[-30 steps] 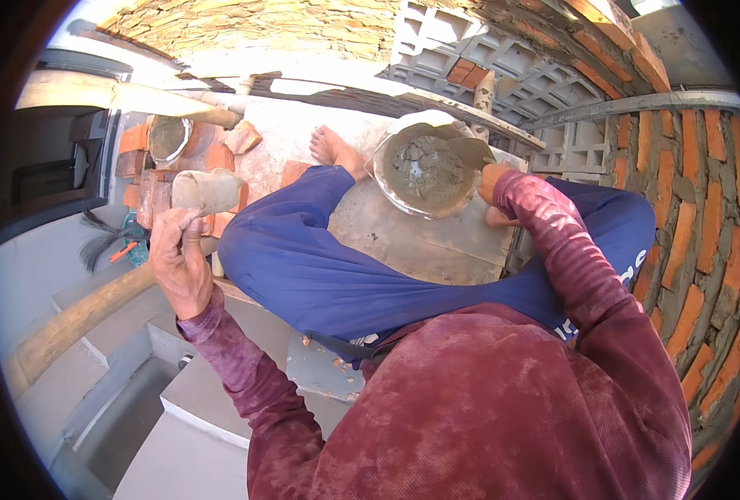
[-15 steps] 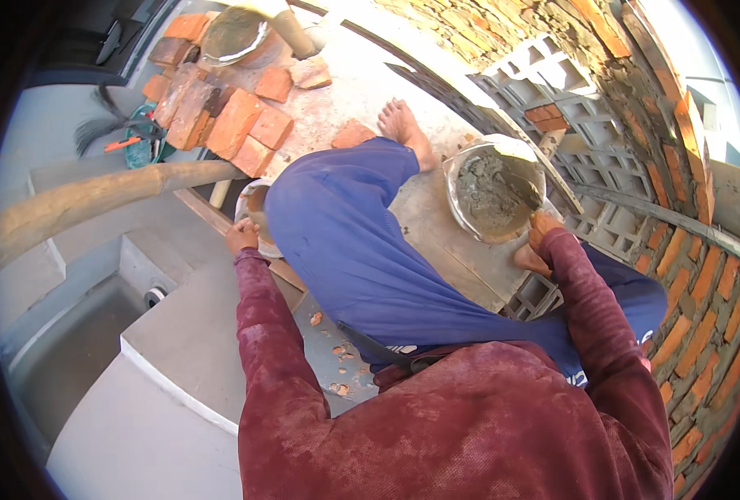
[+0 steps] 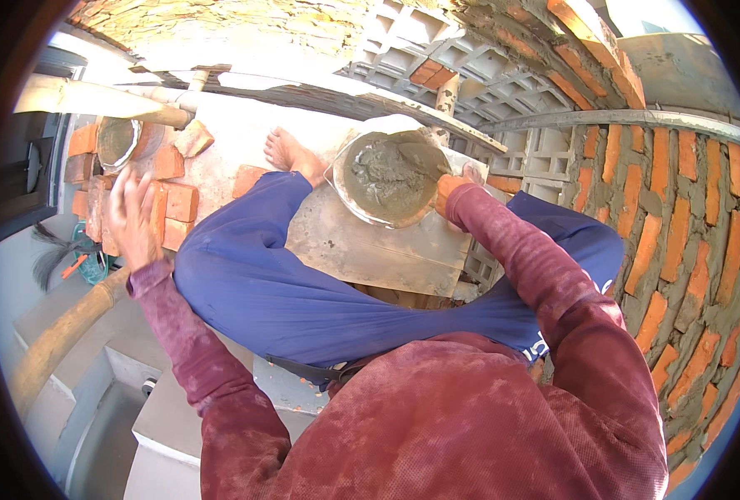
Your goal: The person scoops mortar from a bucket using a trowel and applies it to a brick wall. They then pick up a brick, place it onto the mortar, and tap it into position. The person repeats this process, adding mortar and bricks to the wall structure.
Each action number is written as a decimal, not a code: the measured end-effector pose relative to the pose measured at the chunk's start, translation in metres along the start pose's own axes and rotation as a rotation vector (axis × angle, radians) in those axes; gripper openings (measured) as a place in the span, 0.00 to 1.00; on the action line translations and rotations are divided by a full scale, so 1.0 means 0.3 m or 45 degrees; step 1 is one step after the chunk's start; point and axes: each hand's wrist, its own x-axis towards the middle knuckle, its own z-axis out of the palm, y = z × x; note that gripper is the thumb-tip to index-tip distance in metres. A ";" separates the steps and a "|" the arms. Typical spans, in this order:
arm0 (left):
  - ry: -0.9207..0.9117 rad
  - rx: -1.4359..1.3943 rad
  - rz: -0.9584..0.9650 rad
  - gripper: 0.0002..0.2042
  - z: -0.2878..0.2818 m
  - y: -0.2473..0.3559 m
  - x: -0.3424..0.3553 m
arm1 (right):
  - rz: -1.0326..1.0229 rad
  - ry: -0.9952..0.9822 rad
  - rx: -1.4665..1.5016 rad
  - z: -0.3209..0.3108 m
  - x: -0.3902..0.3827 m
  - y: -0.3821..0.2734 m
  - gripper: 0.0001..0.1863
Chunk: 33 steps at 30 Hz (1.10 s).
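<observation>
Your left hand (image 3: pixel 137 223) has swung toward the bricks (image 3: pixel 180 202) at frame left, grip released; steady the upper-centre mortar bucket (image 3: pixel 389 125) with your right hand (image 3: pixel 451 196), its grip unclear.

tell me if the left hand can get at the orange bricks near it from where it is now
Probably yes: the left hand, blurred but seemingly empty, overlaps the orange bricks in this view, and nothing visible blocks the way. Its height above them is hard to tell.
</observation>
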 end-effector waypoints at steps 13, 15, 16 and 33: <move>-0.609 0.954 -0.423 0.23 0.857 -0.787 -0.230 | 0.298 -0.002 0.517 0.150 0.284 -0.073 0.21; -0.644 0.998 -0.350 0.23 0.912 -0.702 -0.301 | 0.352 0.094 0.691 0.186 0.206 -0.086 0.21; -0.670 1.012 -0.308 0.23 0.934 -0.677 -0.324 | 0.365 0.158 0.776 0.239 0.182 -0.076 0.21; -0.884 0.943 -0.395 0.20 1.047 -0.540 -0.364 | -0.208 0.289 0.737 0.186 -0.071 0.014 0.10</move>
